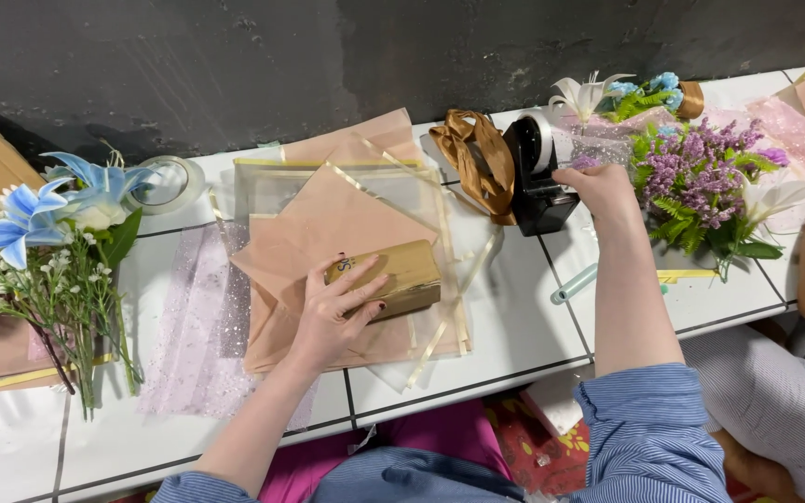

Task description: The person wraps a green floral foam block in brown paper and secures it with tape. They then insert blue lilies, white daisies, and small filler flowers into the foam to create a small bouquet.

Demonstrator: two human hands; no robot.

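Gold box (393,278) lies under flat left hand (337,312); right hand (603,186) pinches tape dispenser (538,182).

Dark grey rough wall (235,65) behind white tiled tabletop (524,326) w/ dark grout lines, even light.

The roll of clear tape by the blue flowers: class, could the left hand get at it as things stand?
Probably yes. The left hand rests flat on the gold box, holding nothing, and only flat wrapping paper lies between it and the tape roll.
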